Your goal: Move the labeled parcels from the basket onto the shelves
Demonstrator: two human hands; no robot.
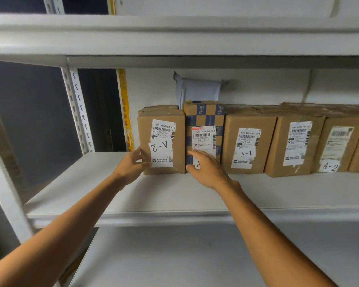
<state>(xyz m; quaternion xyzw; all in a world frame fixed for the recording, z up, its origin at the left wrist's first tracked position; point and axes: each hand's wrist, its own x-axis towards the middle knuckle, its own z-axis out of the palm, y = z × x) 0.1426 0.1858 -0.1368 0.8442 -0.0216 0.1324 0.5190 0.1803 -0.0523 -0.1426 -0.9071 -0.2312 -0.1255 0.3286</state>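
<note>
Bare forearms [60,235] rise from 7 and 5 o'clock to the white shelf [153,195]. The left hand [131,164] clasps the left edge of the upright A-2 parcel [164,125] at its 9 o'clock, while the right hand [205,170], at the parcel's 5 o'clock, lays straight fingers against the blue-checked box [203,117] touching it. Toward 3 o'clock runs a row of brown boxes [249,125], with a grey mailer bag [199,90] behind.

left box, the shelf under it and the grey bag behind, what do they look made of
The left box: matte brown cardboard, creased at the edges, with a paper label stuck on. The shelf: probably painted metal, smooth pale grey with a folded front lip. The grey bag: likely thin plastic film, wrinkled and floppy.
</note>
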